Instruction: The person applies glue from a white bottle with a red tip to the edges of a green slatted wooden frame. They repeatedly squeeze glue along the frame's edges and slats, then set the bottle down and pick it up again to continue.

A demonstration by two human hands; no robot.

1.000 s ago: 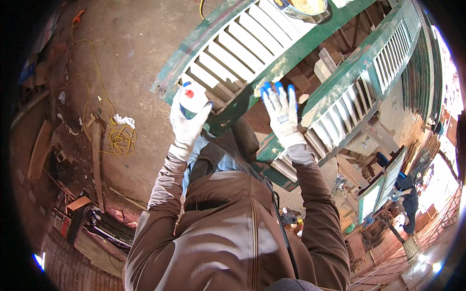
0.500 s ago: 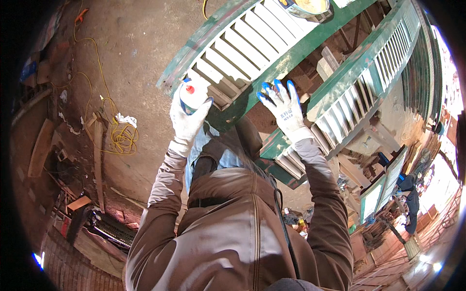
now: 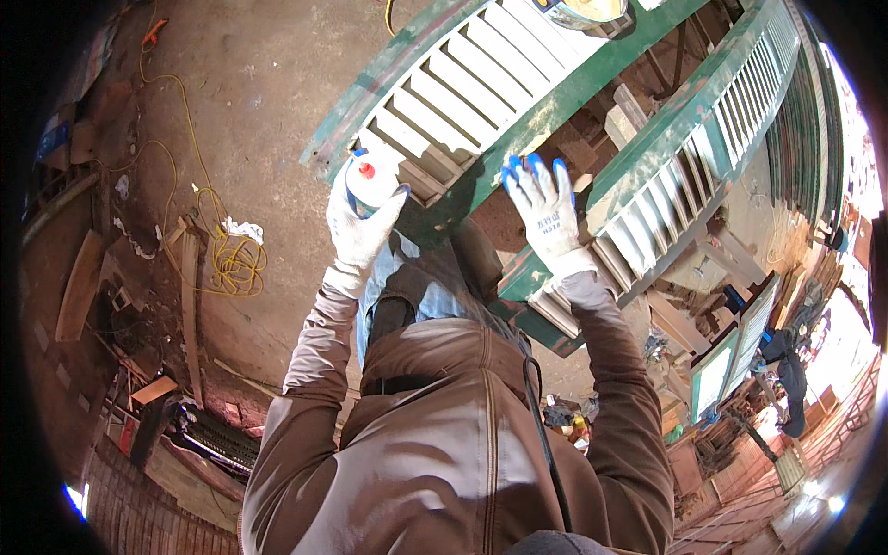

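The left hand point(image 3: 356, 231), gloved, is holding a white bottle point(image 3: 377, 191), thumb on the right side, fingers wrapping the left; the grip is standing about as wide as the body. The bottle is sitting at the near left end of the left louvred panel point(image 3: 573, 104); contact with it cannot be told. The hold is presumably leaving the red tip free and the body steady. That tip is facing up toward the viewer; the long axis is appearing foreshortened, so its exact tilt cannot be told.

The right hand point(image 3: 548, 220), gloved, is holding nothing: fingers spreading, pointing far, between that panel and the right louvred panel point(image 3: 666, 136), perhaps for balance. Both panels are running from near left to far right. A tub point(image 3: 561, 17) is resting on the left panel's far part, probably for the flat support.
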